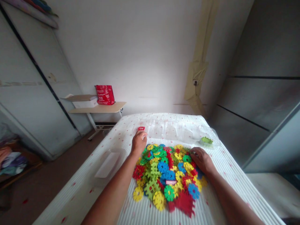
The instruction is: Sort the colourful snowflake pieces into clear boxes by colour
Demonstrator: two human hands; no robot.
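Note:
My left hand (140, 142) reaches past the far left of the pile with its fingers bent together. At its fingertips is a small red plastic building piece (141, 128), over the near left end of a clear plastic tray (161, 128). A heap of interlocking building pieces (169, 175) lies between my arms: notched discs and lattice squares in yellow, blue, green and red. My right hand (203, 160) is at the heap's far right edge, fingers curled down among the pieces; what they grip is hidden. A green building piece (207, 140) lies in the tray's right end.
A clear lid or box with a white label (108, 165) lies on the left of the striped bed cover (79, 190). Beyond, a small table (112, 107) carries a white box (84, 102) and a red bag (105, 95). Grey cabinets (264, 93) stand at right.

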